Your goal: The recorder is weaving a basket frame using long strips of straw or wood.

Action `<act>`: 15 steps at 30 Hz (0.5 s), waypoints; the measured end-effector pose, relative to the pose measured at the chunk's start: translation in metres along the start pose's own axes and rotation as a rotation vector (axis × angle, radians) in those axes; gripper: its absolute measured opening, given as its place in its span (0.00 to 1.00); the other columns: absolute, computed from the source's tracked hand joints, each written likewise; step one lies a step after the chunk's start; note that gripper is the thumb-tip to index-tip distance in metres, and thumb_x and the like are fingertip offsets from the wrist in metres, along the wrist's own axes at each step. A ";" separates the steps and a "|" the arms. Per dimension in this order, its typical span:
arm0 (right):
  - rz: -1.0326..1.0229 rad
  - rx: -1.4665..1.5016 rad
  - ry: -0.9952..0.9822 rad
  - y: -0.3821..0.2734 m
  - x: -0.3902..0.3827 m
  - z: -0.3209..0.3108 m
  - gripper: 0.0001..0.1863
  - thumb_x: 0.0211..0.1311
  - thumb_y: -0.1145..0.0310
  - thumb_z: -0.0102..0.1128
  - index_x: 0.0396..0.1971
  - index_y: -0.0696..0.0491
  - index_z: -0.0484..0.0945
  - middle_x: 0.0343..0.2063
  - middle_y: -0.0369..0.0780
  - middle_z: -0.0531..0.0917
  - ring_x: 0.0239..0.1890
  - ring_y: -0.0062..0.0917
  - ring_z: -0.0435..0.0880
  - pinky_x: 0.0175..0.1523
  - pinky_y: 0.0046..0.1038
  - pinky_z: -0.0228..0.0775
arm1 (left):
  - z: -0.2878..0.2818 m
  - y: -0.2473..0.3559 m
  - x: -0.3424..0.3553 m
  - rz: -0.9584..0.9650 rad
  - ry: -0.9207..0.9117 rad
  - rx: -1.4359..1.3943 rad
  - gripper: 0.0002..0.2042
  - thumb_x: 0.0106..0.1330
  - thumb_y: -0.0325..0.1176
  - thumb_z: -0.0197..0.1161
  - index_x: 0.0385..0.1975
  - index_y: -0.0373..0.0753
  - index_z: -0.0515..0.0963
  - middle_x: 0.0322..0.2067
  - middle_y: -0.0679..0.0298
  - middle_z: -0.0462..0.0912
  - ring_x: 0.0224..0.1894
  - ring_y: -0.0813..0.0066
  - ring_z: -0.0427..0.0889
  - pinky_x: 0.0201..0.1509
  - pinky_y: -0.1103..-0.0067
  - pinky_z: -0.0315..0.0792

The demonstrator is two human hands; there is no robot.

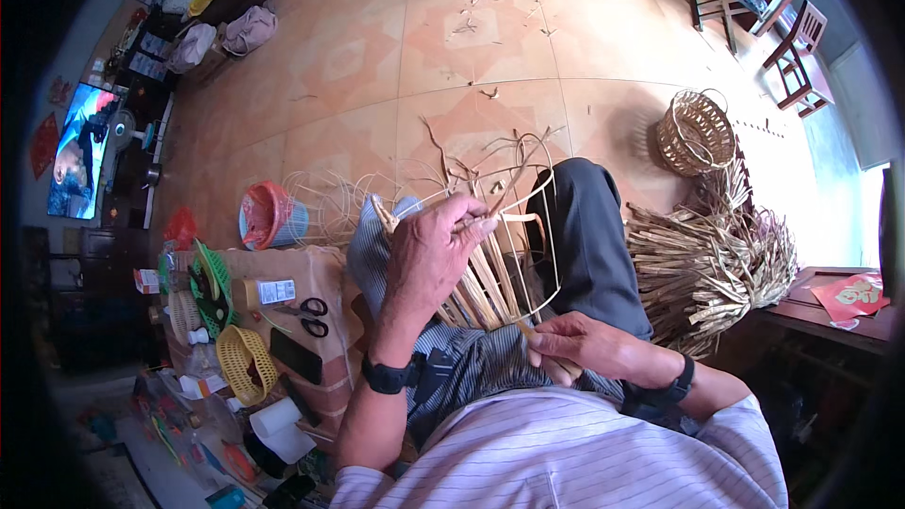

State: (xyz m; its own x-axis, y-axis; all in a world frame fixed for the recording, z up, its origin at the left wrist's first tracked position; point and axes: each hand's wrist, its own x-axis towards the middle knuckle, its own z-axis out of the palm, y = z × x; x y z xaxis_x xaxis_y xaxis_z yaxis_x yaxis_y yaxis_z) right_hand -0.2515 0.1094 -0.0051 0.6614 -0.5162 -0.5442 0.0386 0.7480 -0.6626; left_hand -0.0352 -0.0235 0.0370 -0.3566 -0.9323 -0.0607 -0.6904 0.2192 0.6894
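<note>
Tiled floor [349, 66], living room; one wire frame [558, 269] with dried strips [479, 287], held over your lap between the knees.
Your left hand [443, 250]: thumb and forefinger pinched together on the strips at the frame's far end. Your right hand [589, 351]: fingers closed on a pale strip [524, 326] at its near edge. To your right: stalk bundle [707, 273], round woven basket [693, 137]. To your left: black-handled scissors [315, 318], yellow basket [226, 358], blue bin [295, 221] with red liner [268, 210].
</note>
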 end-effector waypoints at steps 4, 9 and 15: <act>-0.071 -0.001 -0.012 -0.046 -0.025 0.008 0.23 0.85 0.50 0.48 0.38 0.54 0.81 0.16 0.29 0.77 0.18 0.11 0.70 0.26 0.17 0.60 | 0.007 -0.006 -0.018 0.047 0.032 -0.053 0.11 0.68 0.34 0.73 0.43 0.34 0.85 0.37 0.54 0.90 0.39 0.63 0.91 0.45 0.72 0.81; -0.313 -0.056 0.103 -0.090 0.005 0.001 0.21 0.85 0.54 0.49 0.40 0.55 0.81 0.16 0.30 0.76 0.18 0.10 0.68 0.24 0.18 0.57 | 0.014 -0.005 -0.035 0.174 0.074 -0.091 0.09 0.67 0.31 0.71 0.43 0.35 0.85 0.36 0.53 0.89 0.38 0.54 0.89 0.41 0.69 0.81; -0.365 -0.036 0.149 -0.092 0.043 -0.005 0.20 0.85 0.58 0.50 0.38 0.58 0.82 0.15 0.31 0.76 0.17 0.12 0.66 0.23 0.21 0.56 | 0.008 -0.005 -0.036 0.095 -0.017 -0.083 0.06 0.66 0.27 0.69 0.37 0.32 0.82 0.33 0.51 0.86 0.36 0.50 0.88 0.39 0.66 0.78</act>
State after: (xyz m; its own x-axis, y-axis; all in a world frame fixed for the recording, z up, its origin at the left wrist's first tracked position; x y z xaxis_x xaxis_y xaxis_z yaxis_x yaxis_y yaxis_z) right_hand -0.2305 0.0165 0.0303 0.4930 -0.8025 -0.3360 0.2232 0.4900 -0.8427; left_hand -0.0239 0.0113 0.0303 -0.4291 -0.9032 -0.0045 -0.5990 0.2808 0.7499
